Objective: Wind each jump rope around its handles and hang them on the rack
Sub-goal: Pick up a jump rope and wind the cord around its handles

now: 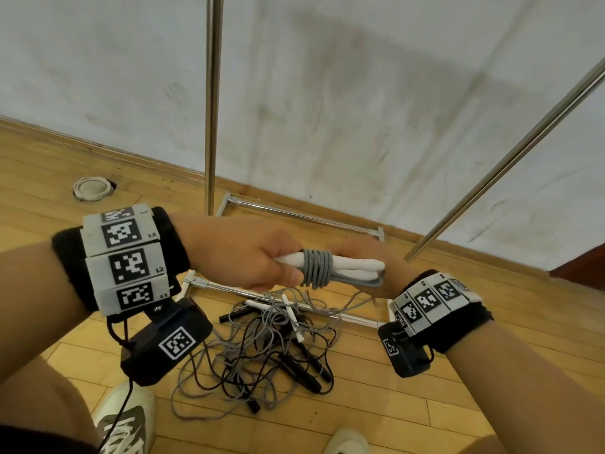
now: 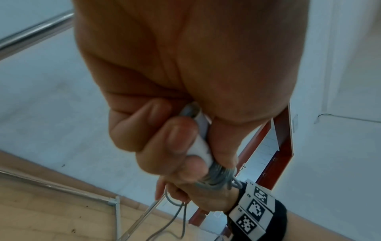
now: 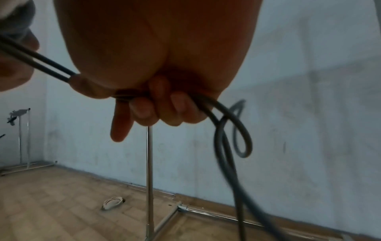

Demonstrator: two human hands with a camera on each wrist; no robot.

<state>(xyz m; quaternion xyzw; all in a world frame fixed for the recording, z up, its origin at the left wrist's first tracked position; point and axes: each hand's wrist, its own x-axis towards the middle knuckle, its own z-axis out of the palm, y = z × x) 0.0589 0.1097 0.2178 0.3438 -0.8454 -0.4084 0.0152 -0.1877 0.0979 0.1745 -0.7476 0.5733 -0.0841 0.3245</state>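
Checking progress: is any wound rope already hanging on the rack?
No: the rack rail is bare, and the only wound rope sits in the hands.

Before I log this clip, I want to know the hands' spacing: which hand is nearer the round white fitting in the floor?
Left. The left hand is just right of and above the white fitting; the right hand sits farther right, beyond the wound rope.
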